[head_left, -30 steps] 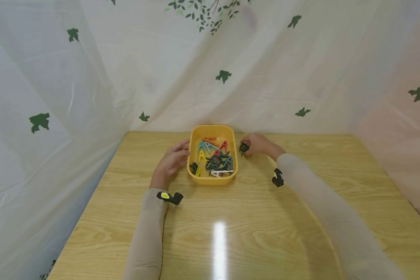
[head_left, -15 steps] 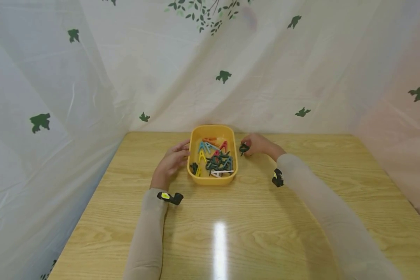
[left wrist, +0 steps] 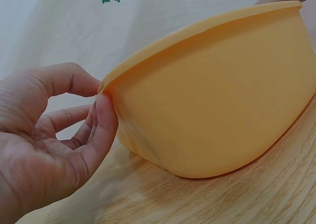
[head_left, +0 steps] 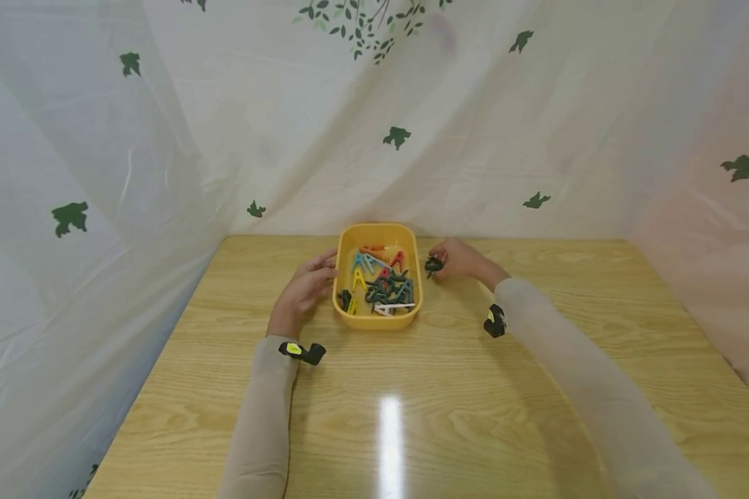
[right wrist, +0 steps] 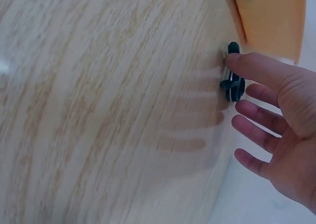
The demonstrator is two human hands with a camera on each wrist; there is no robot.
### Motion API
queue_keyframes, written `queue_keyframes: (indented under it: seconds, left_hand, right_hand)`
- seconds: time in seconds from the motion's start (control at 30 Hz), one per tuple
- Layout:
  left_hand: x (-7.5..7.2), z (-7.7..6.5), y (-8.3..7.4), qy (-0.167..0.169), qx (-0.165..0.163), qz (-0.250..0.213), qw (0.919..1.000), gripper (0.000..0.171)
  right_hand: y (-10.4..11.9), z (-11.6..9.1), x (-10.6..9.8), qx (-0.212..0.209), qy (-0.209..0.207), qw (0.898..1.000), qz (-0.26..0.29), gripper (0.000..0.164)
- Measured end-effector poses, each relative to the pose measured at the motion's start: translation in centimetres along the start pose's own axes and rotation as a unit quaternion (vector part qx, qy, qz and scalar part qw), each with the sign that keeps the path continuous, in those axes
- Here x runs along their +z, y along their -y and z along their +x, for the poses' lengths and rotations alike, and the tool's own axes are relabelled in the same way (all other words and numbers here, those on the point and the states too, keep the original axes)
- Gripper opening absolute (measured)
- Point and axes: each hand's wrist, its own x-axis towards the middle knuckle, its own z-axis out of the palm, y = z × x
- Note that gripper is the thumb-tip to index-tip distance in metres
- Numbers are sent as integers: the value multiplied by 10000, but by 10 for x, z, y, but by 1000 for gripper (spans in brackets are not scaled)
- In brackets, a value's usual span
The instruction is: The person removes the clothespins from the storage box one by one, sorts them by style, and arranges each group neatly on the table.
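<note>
1 left hand holding 1 tub | right hand pinching 1 clip

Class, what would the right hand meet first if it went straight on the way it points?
Probably the right side of the tub: the right hand points there, dark clip leading. The hand's height is hard to judge, though.

Yellow tub of mixed clips, left hand pinching its rim, dark clip, apparently green, just beside, in right hand
</note>
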Motion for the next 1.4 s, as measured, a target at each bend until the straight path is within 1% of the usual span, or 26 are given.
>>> queue_keyframes:
  seconds: [0.13, 0.27, 0.43, 0.53, 0.67, 0.77, 0.83, 0.97, 1.1, 1.23, 1.4]
  left_hand:
    - [3, -6, -5, 130, 12, -6, 9999, 59]
    - [2, -8, -5, 82, -33, -45, 10000, 59]
    - [1, -6, -2, 51, -36, -139, 9999, 59]
    - [1, -5, -1, 62, -1, -156, 9999, 59]
    - [0, -6, -1, 152, 19, -199, 9997, 60]
    - [0, -7, -2, 201, -8, -248, 9995, 60]
    - [0, -8, -3, 201, -25, -268, 9994, 60]
    - [1, -8, -4, 177, -28, -248, 9995, 60]
    - [1, -7, -3, 140, -41, -180, 9997, 60]
    - [-2, -2, 2, 110, -61, -246, 9996, 60]
    - [-4, 4, 7, 13, -20, -322, 9995, 57]
  right_hand:
    - [8, -2, -3, 96, -40, 9993, -347, 56]
    - [19, -3, -8, 55, -297, 9982, -510, 48]
    - [40, -5, -11, -48, -862, 9962, -141, 42]
    - [57, -8, -12, -134, -1022, 9946, 128, 41]
    - [82, -11, -8, -242, -923, 9946, 398, 40]
    - [94, -10, 1, -391, -819, 9952, 359, 40]
    - [100, -9, 9, -499, -742, 9958, 203, 44]
    - [107, -8, 22, -627, -470, 9969, 36, 53]
    - [109, -6, 35, -592, -277, 9975, -283, 57]
    - [108, -4, 46, -634, -310, 9950, -710, 60]
    - [108, 0, 53, -711, -467, 9894, -1177, 61]
